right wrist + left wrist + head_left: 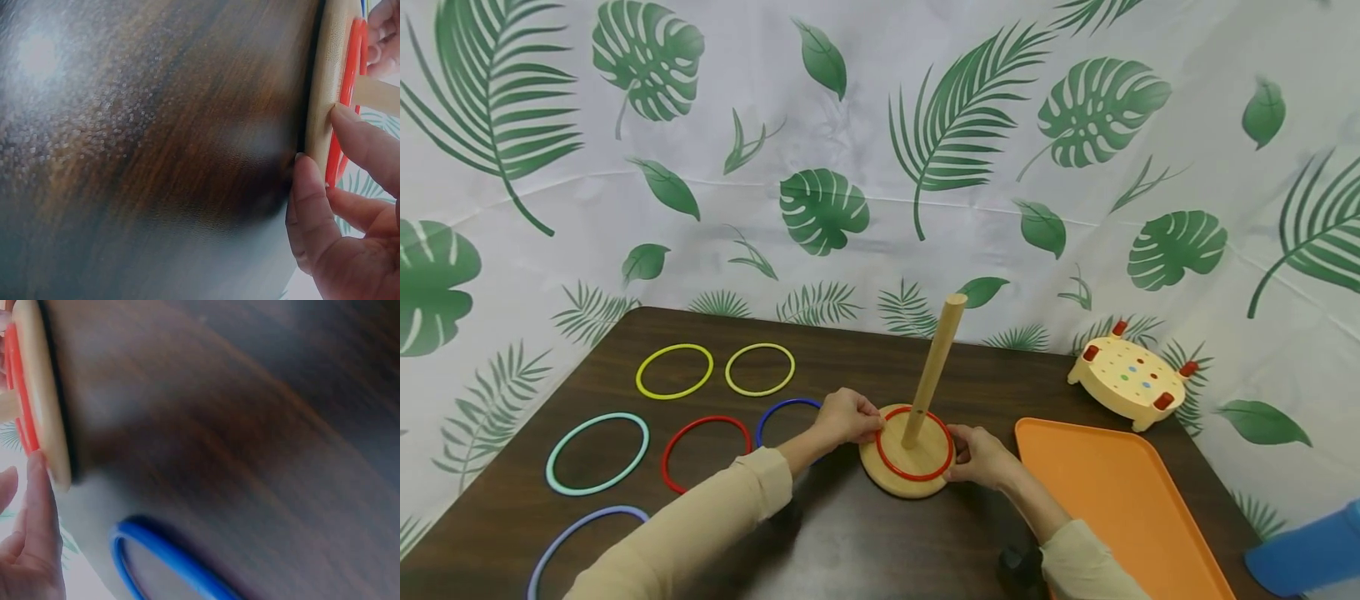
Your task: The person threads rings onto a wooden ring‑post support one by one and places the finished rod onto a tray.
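A round wooden base (pixel 898 483) on the table carries an upright wooden peg (pixel 934 367). Around the peg's foot is a red ring (pixel 917 477), close over the base. My left hand (pixel 847 417) holds its left edge with the fingertips, and the thumb-side fingertip meets the rim in the left wrist view. At the opposite edge my right hand (pixel 985 456) pinches the ring. The right wrist view shows those fingertips right at the ring and beside the base's side. Just left of my left hand lies a blue ring (pixel 178 565), partly covered by that hand in the head view.
Left on the table lie yellow (pixel 673 397), pale yellow (pixel 760 393), teal (pixel 597 493), periwinkle (pixel 580 523) and another red ring (pixel 673 442). An orange tray (pixel 1097 467) stands right, a small pegged wooden toy (pixel 1127 379) behind it, a blue cylinder (pixel 1307 550) at far right.
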`<state>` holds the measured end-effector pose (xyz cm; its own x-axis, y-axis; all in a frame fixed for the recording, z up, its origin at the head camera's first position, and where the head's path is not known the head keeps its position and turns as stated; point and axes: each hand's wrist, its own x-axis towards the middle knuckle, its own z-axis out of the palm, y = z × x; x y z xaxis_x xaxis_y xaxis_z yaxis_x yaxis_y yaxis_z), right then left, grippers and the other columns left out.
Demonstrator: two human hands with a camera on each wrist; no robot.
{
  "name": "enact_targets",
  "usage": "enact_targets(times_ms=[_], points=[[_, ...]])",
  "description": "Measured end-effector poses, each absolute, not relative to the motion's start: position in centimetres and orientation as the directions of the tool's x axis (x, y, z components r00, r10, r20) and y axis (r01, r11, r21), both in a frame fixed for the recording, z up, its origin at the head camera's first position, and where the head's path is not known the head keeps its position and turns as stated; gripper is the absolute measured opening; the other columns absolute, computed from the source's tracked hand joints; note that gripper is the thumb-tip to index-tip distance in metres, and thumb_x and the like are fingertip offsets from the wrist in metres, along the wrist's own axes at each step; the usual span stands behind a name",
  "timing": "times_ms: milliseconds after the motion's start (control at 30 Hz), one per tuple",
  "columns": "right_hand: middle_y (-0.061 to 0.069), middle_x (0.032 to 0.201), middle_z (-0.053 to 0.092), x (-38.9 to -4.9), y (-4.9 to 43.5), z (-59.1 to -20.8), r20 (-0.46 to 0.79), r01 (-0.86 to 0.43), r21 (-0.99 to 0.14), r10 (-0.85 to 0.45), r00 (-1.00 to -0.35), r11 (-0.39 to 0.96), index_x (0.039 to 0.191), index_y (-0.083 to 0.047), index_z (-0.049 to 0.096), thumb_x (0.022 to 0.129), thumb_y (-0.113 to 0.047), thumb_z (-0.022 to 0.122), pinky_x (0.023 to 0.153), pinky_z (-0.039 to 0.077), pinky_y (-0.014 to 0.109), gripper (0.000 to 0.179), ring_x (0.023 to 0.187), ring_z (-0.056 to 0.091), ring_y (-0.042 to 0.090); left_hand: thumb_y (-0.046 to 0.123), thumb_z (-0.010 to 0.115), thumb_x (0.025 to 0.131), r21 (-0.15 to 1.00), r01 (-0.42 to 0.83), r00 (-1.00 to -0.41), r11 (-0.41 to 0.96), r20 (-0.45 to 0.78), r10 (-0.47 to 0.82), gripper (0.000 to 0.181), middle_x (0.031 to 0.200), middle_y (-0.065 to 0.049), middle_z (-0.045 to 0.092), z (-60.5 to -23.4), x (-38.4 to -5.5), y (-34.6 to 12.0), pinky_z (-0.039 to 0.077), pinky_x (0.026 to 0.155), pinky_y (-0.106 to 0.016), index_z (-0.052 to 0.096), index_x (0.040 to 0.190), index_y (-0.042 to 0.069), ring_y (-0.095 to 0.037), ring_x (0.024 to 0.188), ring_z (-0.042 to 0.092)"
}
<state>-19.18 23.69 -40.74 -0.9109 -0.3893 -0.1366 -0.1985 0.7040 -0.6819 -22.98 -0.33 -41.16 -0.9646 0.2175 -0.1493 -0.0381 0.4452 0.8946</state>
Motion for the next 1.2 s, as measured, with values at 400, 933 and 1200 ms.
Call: enact_targets(times_ms=[400,933,1200], points=[[0.017,0.093,0.066,-19.3,23.9,-40.9,-0.127,-0.229,-0.673,-0.415,-0.901,0.704,0.125,0.019,0.045,0.072,-0.001,0.078,0.073,0.056,0.037,0.066,0.082,0.062,0.024,0.012,0.067,0.087,0.863,0.026,-0.852,0.504,-0.244,0.462,0.016,0.087,-0.011,0.070,-37.4,-20.8,-8.6,0.058,0.070,-0.034,0.068,0.096,-0.001,-0.018,0.076,0.068],[0.019,0.092,0.066,-19.5,23.6,-40.4,-0.123,-0.249,-0.693,-0.452,-0.884,0.677,0.124,0.023,0.042,0.073,-0.001,0.077,0.073,0.055,0.039,0.066,0.083,0.062,0.025,0.010,0.070,0.083,0.829,-0.005,-0.784,0.560,-0.351,0.512,0.026,0.081,-0.003,0.066,-36.8,-17.6,-23.5,0.053,0.067,-0.025,0.062,0.098,-0.009,-0.012,0.075,0.060],[0.018,0.091,0.066,-19.6,23.7,-40.4,-0.103,-0.276,-0.682,-0.462,-0.881,0.677,0.122,0.023,0.043,0.072,-0.002,0.078,0.071,0.055,0.037,0.066,0.081,0.062,0.024,0.003,0.069,0.080,0.860,0.091,-0.692,0.502,-0.308,0.653,0.026,0.084,-0.003,0.065,-38.0,-17.0,-26.9,0.049,0.064,-0.017,0.059,0.096,-0.015,-0.003,0.074,0.058]])
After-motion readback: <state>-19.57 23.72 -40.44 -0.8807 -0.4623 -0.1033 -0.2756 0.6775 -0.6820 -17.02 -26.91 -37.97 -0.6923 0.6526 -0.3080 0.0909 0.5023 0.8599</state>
